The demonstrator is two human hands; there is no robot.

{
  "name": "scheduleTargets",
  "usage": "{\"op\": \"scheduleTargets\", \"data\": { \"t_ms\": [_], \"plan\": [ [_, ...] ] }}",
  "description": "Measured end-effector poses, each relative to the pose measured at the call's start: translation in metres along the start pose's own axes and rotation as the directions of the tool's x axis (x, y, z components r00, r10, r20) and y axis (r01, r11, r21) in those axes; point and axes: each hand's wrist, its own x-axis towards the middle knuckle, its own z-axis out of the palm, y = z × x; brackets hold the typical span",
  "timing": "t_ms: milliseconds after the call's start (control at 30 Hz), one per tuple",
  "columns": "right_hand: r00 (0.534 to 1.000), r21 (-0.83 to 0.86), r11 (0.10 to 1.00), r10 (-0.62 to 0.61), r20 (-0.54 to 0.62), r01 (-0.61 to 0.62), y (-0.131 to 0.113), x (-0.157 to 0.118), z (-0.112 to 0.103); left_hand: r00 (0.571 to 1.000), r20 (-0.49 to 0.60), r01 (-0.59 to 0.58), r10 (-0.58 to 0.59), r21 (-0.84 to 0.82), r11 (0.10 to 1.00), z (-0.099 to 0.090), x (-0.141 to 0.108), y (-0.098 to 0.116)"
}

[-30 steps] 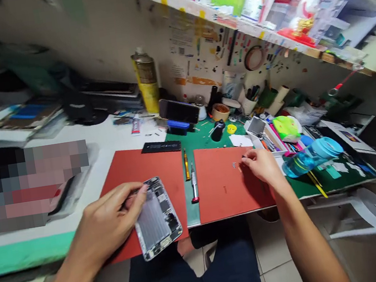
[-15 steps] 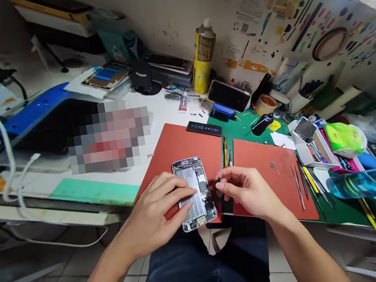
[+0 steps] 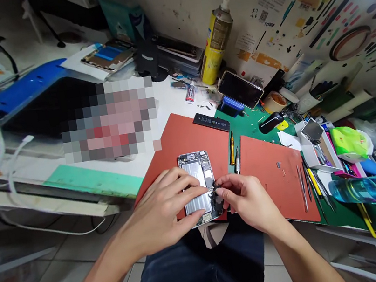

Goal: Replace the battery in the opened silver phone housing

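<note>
An opened phone body (image 3: 195, 187) with a bare metal battery bay lies at the near edge of the left red mat (image 3: 173, 138). My left hand (image 3: 172, 204) rests over its left side, fingers spread, fingertips on the phone. At the phone's right edge is my right hand (image 3: 245, 196), its thumb and forefinger pinched on a small dark piece too hidden to name. A black battery (image 3: 211, 122) lies at the top of the mat. Two screwdrivers, one of them a gold screwdriver (image 3: 232, 147), lie between the mats.
Tweezers (image 3: 303, 187) and small parts lie on the right red mat (image 3: 266, 167). Farther right are a tool box (image 3: 320, 149) and a blue bottle (image 3: 375, 189). A spray can (image 3: 216, 42) and a propped phone (image 3: 240, 89) stand behind. A blurred patch covers the left.
My right hand has moved left, from beside the phone to its right edge. My left hand stays on the phone. The camera view has shifted and tilted a little.
</note>
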Motion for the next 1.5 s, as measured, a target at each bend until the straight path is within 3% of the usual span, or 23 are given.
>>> {"op": "scheduleTargets", "data": {
  "t_ms": [467, 767, 1300, 1500],
  "plan": [
    [0.998, 0.031, 0.998, 0.060, -0.032, -0.059, -0.001, -0.003, 0.003, 1.000, -0.008, -0.007, 0.007, 0.047, 0.999, -0.003, 0.004, 0.006],
    [0.999, 0.008, 1.000, -0.009, -0.044, 0.009, 0.003, -0.007, 0.004, 0.995, 0.095, 0.040, -0.040, -0.004, 0.999, 0.005, 0.029, 0.015],
    [0.991, -0.077, 0.992, -0.101, -0.085, 0.095, -0.001, -0.008, 0.006, 0.973, 0.141, 0.196, -0.185, -0.065, 0.979, 0.008, 0.027, 0.021],
    [0.985, -0.117, 0.989, -0.109, -0.135, 0.093, -0.001, -0.006, 0.007, 0.980, 0.128, 0.156, -0.151, -0.026, 0.987, 0.010, 0.025, 0.018]
  ]
}}
